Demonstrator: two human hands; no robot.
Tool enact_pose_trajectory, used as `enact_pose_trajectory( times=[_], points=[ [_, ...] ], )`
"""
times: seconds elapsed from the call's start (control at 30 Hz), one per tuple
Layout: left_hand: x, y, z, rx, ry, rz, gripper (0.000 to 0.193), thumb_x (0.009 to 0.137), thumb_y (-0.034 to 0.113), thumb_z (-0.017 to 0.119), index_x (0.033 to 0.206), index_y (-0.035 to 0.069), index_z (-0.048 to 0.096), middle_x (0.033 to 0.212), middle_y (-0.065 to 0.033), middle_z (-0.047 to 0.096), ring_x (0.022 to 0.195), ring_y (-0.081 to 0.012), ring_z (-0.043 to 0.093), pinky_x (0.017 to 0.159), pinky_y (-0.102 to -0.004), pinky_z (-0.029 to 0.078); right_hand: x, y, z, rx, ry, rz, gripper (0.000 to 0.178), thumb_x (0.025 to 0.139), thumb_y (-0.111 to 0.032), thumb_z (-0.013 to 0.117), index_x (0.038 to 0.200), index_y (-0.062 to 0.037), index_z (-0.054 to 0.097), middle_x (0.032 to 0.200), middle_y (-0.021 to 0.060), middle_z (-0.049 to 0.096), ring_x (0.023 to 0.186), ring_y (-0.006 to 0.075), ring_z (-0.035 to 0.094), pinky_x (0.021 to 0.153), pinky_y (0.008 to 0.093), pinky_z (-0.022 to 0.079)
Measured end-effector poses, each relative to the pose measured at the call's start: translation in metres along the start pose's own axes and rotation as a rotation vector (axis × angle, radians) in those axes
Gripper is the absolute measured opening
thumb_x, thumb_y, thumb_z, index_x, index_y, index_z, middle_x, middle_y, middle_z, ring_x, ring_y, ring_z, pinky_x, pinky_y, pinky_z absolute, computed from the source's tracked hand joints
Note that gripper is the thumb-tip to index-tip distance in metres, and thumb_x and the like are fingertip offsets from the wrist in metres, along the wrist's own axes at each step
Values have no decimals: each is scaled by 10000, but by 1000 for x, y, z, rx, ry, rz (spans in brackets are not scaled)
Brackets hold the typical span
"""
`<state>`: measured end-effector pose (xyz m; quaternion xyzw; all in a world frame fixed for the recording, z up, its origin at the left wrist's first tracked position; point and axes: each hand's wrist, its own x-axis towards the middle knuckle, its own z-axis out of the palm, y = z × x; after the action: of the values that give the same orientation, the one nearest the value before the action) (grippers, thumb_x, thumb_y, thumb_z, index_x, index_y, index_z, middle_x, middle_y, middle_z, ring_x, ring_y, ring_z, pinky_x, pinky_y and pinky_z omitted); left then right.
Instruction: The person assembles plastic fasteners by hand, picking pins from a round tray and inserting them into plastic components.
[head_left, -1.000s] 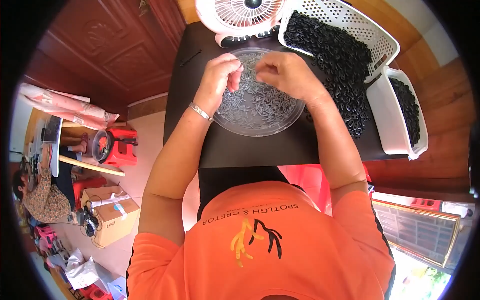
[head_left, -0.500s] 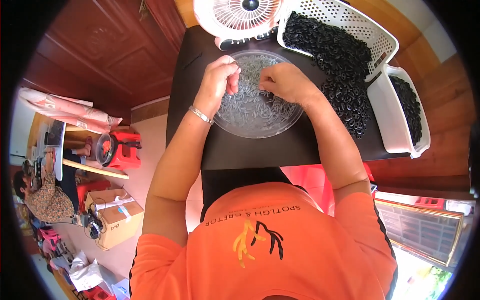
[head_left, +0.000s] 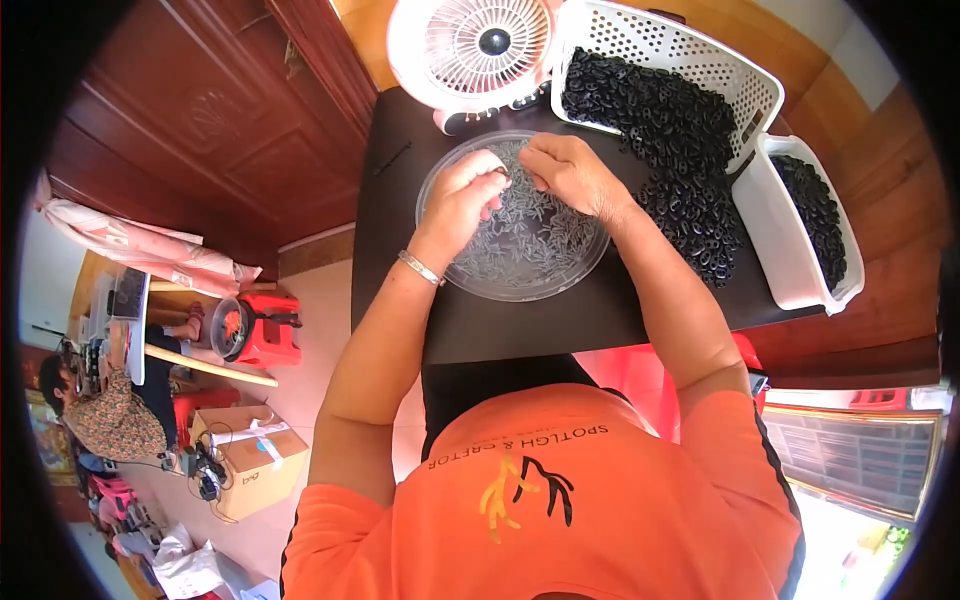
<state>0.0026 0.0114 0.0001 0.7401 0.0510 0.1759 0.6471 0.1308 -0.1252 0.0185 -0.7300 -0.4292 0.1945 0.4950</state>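
Both hands work over a round clear tray (head_left: 520, 292) holding many small translucent grey pin-like pieces (head_left: 530, 240). My left hand (head_left: 462, 205) is closed above the tray's left side, with a small dark piece (head_left: 503, 173) pinched at its fingertips. Close by on the right, my right hand (head_left: 572, 175) is also closed, thumb against forefinger; whatever it may hold is hidden or too small to make out. The fingertips of the two hands are a short gap apart. To the right lies a heap of small black ring-shaped pieces (head_left: 690, 220) on the dark table (head_left: 540, 330).
A white perforated basket (head_left: 745, 85) lies tipped behind the heap, black pieces spilling out. Beside it stands a white bin (head_left: 800, 270) with more black pieces. A fan (head_left: 480, 50) stands behind the tray. Far left, another person (head_left: 120, 415) sits near a cardboard box (head_left: 265, 465).
The view has shifted slightly, so the table sits lower. My left hand has moved right, toward my right hand, and their fingertips are nearer together. Both stay closed.
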Motion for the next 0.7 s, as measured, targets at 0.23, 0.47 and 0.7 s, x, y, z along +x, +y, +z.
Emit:
enact_pose_trajectory(
  times=[0.23, 0.47, 0.7],
  points=[
    [-3, 2, 7, 199, -38, 223, 124, 864, 124, 508, 846, 9, 552, 759, -33, 539, 638, -83, 492, 572, -227, 411, -4, -2, 9, 173, -147, -3, 263, 894, -228, 479, 713, -42, 524, 599, -1, 473, 537, 82, 428, 492, 237, 351],
    [-1, 2, -1, -138, -79, 42, 164, 868, 164, 503, 796, 27, 557, 688, -22, 547, 606, -84, 494, 556, -225, 414, -1, 4, 12, 375, -233, 65, 262, 912, -231, 509, 755, -27, 555, 668, 9, 521, 584, 82, 459, 533, 218, 378],
    [0, 2, -2, -185, -63, -28, 181, 864, 169, 497, 766, 28, 551, 668, -31, 545, 583, -101, 517, 536, -225, 419, 1, 9, 11, 308, -202, 13, 193, 891, -183, 548, 802, -14, 570, 716, 19, 564, 639, 78, 485, 581, 216, 407]
  ],
)
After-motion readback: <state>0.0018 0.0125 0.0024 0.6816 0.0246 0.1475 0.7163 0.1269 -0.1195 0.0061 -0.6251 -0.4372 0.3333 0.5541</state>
